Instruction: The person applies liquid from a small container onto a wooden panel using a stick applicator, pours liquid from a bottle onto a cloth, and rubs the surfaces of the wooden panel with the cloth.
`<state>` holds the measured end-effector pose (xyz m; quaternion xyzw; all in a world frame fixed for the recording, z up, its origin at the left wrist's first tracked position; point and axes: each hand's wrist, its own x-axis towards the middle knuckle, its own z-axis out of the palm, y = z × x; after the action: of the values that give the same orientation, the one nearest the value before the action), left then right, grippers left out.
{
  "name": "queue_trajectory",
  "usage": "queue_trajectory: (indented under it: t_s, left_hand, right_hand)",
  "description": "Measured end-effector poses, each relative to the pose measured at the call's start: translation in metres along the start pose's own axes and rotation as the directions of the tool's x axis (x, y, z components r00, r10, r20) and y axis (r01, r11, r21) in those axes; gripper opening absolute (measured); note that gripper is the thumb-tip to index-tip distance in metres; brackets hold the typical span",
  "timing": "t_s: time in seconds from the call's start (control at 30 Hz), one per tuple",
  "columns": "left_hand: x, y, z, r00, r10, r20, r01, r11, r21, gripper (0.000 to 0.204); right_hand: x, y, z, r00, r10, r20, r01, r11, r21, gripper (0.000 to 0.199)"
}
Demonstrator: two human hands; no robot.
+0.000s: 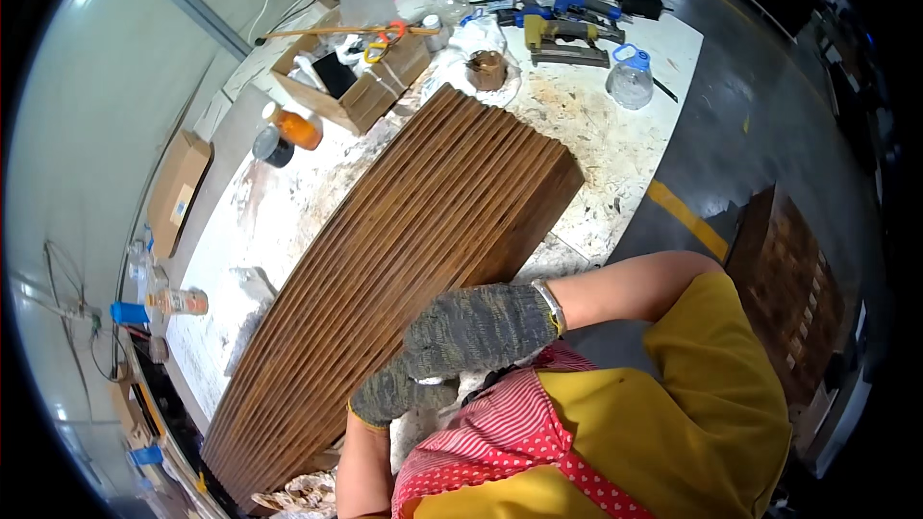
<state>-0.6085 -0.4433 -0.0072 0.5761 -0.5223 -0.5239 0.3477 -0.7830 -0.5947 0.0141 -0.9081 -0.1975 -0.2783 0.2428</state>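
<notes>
Slats (413, 231): brown wood, lying aslant on the white surface (615, 149), right in front of the person; long parallel ribs, narrow grooves, a smooth flank at the far right.
Grip: right hand (476, 332) partly over left hand (392, 394), both at the near edge of the slats; from here I can't tell whether either is clenched or grasping anything.
Gloves: coarse grey knit with yellowish trim.
Done: every upward rib I can make out is brown, so that face looks well along to me.
Left: the underside is hidden, so I can't say what remains.
Pot (487, 70): brown-coloured, beyond the slats' far end, beside a crumpled white cloth (478, 36).
Box (392, 86): plain wood, crammed with odds and ends, left of the slats' far end.
Bottle (296, 129): glossy orange, left of the slats, beside a dark jar (273, 147).
Jug (631, 86): clear, rounded, right of the slats' far end.
</notes>
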Motion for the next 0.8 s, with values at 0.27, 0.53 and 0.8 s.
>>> queue_trajectory:
  t_s: [0.27, 0.53, 0.8]
  left_hand:
    - [0.009, 0.004, 0.000, 0.891, -0.092, -0.445, 0.029, 0.989, -0.147, 0.074]
    - [0.023, -0.019, -0.021, 0.668, -0.036, -0.744, -0.069, 0.992, -0.110, 0.061]
    - [0.042, -0.032, -0.001, 0.728, -0.080, -0.681, -0.089, 0.974, -0.209, 0.050]
  right_hand:
    - [-0.109, 0.007, -0.085, 0.532, 0.845, 0.055, -0.847, 0.531, 0.025, 0.029]
    - [-0.221, 0.008, -0.033, 0.210, 0.964, -0.165, -0.915, 0.134, -0.381, 0.044]
    - [-0.218, 0.027, -0.065, 0.205, 0.979, 0.008, -0.911, 0.194, -0.365, 0.056]
